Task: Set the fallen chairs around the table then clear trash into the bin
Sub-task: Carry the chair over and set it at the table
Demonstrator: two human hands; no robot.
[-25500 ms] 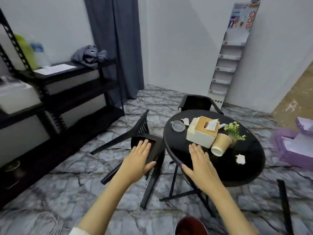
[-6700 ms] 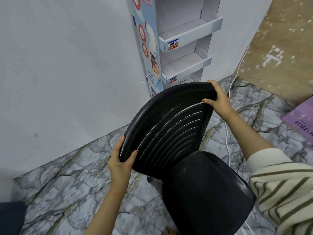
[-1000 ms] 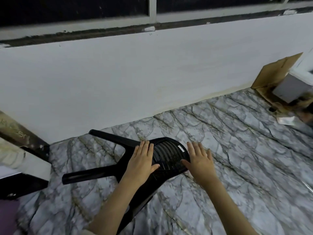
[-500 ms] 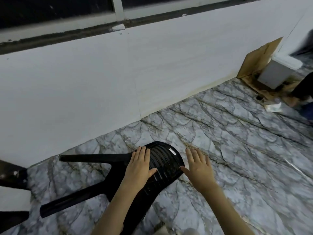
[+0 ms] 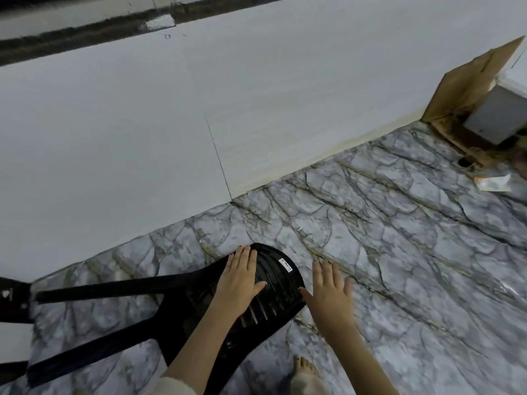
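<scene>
Fallen chair (image 5: 182, 317) on its side by wall (image 5: 142, 138), legs leftward; left hand (image 5: 239, 283) flat on backrest (image 5: 275, 295), fingers straight; right hand (image 5: 328, 292) spread beside rim, empty; neither grips, so lifting could slip, dropping chair near bare foot (image 5: 303, 369).

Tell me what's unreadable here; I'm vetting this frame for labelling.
Head view:
- Blurred: right hand; contact with the fallen chair unclear.
- Hidden: chair's middle, under the left hand and forearm.
- Cut off at right edge: white box, maybe the bin.
- Too small: print on floor packet.
</scene>
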